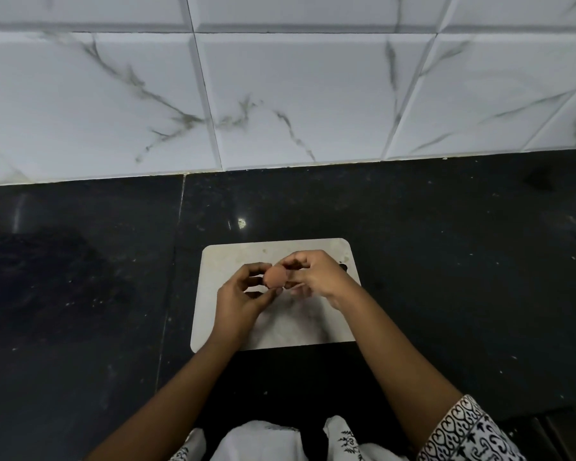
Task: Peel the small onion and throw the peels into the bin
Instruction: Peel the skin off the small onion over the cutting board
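Observation:
A small reddish-brown onion is held in the air just above a pale cutting board. My left hand grips it from the left with curled fingers and thumb. My right hand pinches its right side, fingers curled over the top. A small dark scrap lies on the board behind my right hand. No bin is in view.
The board lies on a black stone counter with a seam running down its left part. A white marble-tiled wall rises behind the counter. A dark smudged patch marks the counter at the far left.

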Action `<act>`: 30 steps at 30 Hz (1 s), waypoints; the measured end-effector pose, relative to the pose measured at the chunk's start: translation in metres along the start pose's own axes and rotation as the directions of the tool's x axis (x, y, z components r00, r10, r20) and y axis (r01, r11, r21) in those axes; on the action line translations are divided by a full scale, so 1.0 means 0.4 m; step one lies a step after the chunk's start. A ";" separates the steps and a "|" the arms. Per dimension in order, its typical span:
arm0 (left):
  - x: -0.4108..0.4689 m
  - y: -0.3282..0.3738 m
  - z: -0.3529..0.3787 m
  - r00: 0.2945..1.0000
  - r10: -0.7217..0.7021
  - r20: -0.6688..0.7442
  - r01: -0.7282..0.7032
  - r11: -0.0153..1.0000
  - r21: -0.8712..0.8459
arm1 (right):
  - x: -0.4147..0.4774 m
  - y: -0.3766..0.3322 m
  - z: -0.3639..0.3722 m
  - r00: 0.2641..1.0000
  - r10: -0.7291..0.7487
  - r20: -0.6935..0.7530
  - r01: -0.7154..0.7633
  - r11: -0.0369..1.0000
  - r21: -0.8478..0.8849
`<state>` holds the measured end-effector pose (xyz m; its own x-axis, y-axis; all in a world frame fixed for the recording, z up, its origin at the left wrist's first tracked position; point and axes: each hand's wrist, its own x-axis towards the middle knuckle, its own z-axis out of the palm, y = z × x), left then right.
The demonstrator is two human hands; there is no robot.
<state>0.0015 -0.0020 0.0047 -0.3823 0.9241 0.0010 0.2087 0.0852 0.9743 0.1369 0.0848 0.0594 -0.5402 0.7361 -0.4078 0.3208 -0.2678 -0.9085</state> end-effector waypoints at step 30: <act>0.018 0.025 0.020 0.882 -0.367 0.295 0.428 0.367 -0.825 | -0.013 0.007 0.008 0.988 0.145 0.051 -0.120 0.524 0.843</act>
<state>0.0080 0.0085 0.0126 -0.1483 0.8941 -0.4226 -0.8302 0.1196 0.5444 0.1380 0.0781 0.0588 -0.5268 0.6571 -0.5392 -0.4230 -0.7529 -0.5042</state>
